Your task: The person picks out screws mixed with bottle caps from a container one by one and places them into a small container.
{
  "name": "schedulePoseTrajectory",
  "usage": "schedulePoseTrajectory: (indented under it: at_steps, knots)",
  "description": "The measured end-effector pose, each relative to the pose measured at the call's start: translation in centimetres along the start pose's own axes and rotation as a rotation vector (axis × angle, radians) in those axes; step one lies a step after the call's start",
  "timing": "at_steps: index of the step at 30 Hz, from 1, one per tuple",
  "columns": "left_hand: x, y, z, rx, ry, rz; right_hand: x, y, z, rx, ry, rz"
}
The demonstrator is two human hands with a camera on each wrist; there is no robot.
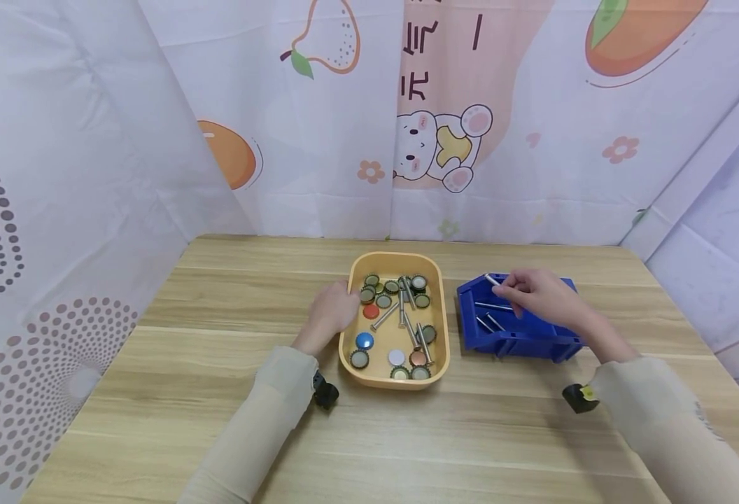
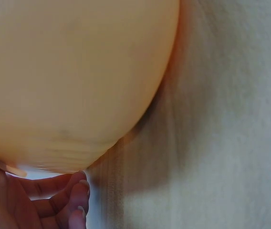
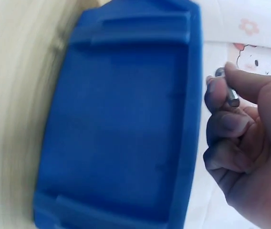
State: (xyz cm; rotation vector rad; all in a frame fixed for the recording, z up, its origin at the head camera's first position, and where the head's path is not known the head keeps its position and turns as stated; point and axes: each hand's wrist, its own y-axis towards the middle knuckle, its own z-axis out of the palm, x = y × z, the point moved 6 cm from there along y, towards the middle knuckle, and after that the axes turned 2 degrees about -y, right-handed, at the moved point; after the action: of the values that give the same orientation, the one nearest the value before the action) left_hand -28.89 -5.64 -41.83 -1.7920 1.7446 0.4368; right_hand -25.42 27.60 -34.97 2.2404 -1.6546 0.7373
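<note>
My left hand (image 1: pixel 334 308) grips the left rim of a yellow plastic tray (image 1: pixel 395 385), its fingers curled against the outer wall in the left wrist view. Bottle caps, among them a blue one (image 1: pixel 364 341) and a red one (image 1: pixel 371 311), lie in the tray with several metal bolts (image 1: pixel 385 316). Over a blue plastic bin (image 1: pixel 521 344), my right hand (image 1: pixel 536 297) pinches a small metal bolt (image 3: pixel 233 97) between thumb and index finger. More bolts (image 1: pixel 493 306) lie inside the bin. The right wrist view shows the bin's outer side beside the hand.
Tray and bin stand side by side on a wood-grain table (image 1: pixel 218 336), with a narrow gap between them. A printed curtain (image 1: pixel 319 140) hangs right behind the table's back edge. Dark wrist cameras (image 1: pixel 327 393) sit below both wrists.
</note>
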Motion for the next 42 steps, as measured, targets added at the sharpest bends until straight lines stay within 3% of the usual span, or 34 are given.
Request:
schedulePoseTrajectory:
  at_steps: [12, 20, 32, 42]
  knots:
    - [0.1, 0.2, 0.2, -0.001, -0.027, 0.008, -2.1, -0.2, 1.1, 0.052, -0.222, 0.058]
    - [0.0, 0.1, 0.2, 0.001, -0.042, 0.009, -2.0, -0.1, 1.1, 0.032, -0.281, 0.053]
    - [0.1, 0.1, 0.2, -0.004, -0.022, 0.005, 0.5, 0.6, 0.6, -0.002, -0.237, 0.014]
    - [0.0, 0.1, 0.1, -0.006, -0.009, 0.0, 5.4, 1.8, 0.8, -0.05, -0.303, -0.068]
